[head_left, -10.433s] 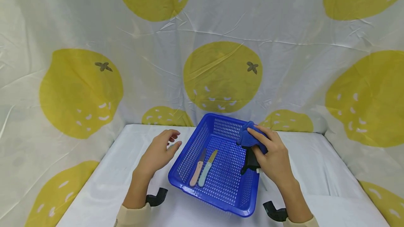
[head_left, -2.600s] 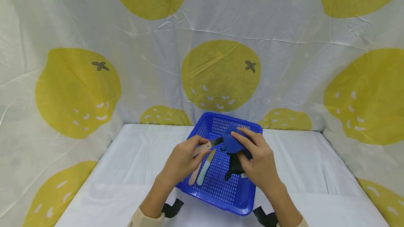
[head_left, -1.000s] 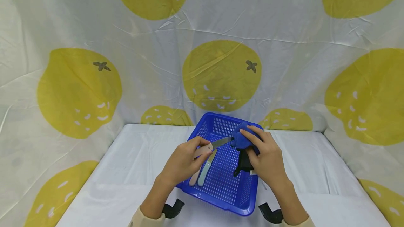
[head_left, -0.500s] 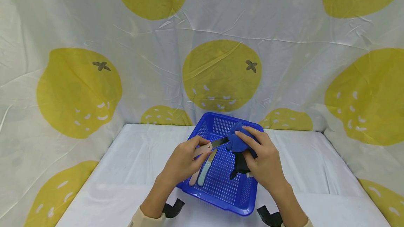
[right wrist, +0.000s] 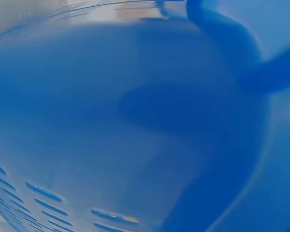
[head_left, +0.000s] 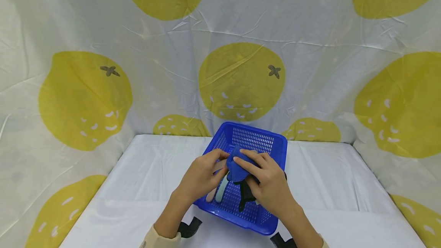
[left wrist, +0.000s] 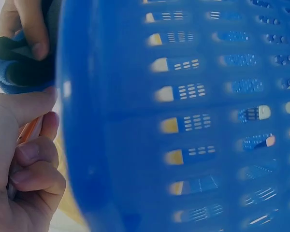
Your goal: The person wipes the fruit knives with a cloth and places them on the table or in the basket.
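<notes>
In the head view my left hand (head_left: 198,177) pinches the pale pink handle of a knife (head_left: 219,165) above the left side of a blue plastic basket (head_left: 237,223). My right hand (head_left: 272,186) grips a blue cloth (head_left: 236,167) with a black part hanging below it. The cloth is bunched against the handle's front end and hides most or all of the blade. In the left wrist view my curled left fingers hold the handle, with the cloth (left wrist: 19,63) just above. The right wrist view does not show my right hand.
Inside the basket lie two more knives, one with a mint handle (head_left: 221,190) and one with a pink handle (head_left: 211,195). The basket stands on a white-covered table (head_left: 344,186). A lemon-print curtain (head_left: 310,68) hangs behind it.
My left hand, bare ten seconds ago, now holds a knife. Over the last second the cloth in my right hand has slid left and down, covering the blade that showed before. The left hand stays put.
</notes>
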Action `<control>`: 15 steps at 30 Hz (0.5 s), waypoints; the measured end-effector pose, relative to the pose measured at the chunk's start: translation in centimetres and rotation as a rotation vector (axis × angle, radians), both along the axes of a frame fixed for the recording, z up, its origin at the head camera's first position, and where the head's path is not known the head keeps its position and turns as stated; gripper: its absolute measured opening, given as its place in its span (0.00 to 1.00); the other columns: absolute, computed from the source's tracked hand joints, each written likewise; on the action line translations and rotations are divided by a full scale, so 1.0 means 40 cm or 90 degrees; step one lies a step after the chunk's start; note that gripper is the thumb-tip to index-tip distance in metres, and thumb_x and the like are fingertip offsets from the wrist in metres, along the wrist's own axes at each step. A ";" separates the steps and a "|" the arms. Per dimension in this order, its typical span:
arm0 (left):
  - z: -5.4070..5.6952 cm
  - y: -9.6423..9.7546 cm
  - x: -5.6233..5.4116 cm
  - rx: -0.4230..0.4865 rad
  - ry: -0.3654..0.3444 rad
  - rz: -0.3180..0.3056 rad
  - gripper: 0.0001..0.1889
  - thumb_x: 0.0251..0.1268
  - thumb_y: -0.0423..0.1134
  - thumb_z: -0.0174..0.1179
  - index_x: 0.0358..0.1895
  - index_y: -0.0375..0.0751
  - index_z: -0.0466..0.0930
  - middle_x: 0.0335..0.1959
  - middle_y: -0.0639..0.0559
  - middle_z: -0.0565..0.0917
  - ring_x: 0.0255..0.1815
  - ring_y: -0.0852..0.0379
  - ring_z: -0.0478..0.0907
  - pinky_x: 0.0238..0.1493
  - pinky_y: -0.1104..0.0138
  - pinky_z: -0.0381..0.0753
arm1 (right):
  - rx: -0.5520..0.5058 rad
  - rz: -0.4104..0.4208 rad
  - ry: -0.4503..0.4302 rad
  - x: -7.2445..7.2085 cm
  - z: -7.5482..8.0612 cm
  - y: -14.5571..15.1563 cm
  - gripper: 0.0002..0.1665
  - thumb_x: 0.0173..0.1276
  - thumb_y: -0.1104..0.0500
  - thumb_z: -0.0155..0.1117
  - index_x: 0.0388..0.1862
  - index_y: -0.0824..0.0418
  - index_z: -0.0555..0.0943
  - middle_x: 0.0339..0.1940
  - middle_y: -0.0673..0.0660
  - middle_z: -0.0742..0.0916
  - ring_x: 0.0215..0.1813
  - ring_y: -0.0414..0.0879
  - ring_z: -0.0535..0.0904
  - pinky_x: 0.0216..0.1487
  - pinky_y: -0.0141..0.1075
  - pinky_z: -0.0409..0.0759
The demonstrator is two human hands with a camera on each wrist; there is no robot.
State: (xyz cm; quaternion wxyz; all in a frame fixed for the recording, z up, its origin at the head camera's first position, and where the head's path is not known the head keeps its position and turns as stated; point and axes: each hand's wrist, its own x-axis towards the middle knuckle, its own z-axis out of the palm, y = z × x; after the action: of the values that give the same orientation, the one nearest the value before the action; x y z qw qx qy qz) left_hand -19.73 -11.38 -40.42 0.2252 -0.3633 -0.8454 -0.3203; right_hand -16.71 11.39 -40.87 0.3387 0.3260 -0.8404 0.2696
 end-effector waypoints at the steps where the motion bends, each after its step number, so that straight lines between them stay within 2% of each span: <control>1: 0.001 0.000 0.001 -0.003 -0.001 0.000 0.13 0.65 0.29 0.68 0.51 0.39 0.81 0.46 0.48 0.88 0.39 0.59 0.87 0.40 0.72 0.86 | 0.003 -0.003 0.001 0.000 -0.002 -0.001 0.35 0.60 0.70 0.70 0.65 0.45 0.84 0.65 0.52 0.84 0.54 0.50 0.81 0.51 0.48 0.86; 6: 0.004 -0.003 0.003 -0.017 -0.005 -0.006 0.12 0.66 0.30 0.68 0.51 0.39 0.81 0.48 0.47 0.89 0.43 0.57 0.88 0.43 0.69 0.87 | 0.005 -0.021 -0.009 -0.002 -0.006 -0.001 0.34 0.61 0.68 0.71 0.65 0.45 0.84 0.66 0.51 0.84 0.54 0.49 0.80 0.50 0.46 0.86; 15: 0.003 -0.002 0.002 0.001 -0.009 -0.030 0.11 0.70 0.35 0.67 0.52 0.40 0.80 0.46 0.49 0.88 0.40 0.60 0.87 0.42 0.70 0.87 | -0.007 -0.044 0.002 -0.015 -0.005 0.020 0.34 0.59 0.70 0.71 0.64 0.46 0.84 0.64 0.51 0.84 0.52 0.49 0.80 0.42 0.41 0.86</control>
State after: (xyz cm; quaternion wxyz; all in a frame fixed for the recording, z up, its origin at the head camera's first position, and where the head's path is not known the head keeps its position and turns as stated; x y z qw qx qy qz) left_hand -19.64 -11.47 -40.28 0.2118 -0.3804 -0.8381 -0.3286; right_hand -17.30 12.20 -41.09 0.3509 0.2953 -0.8492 0.2617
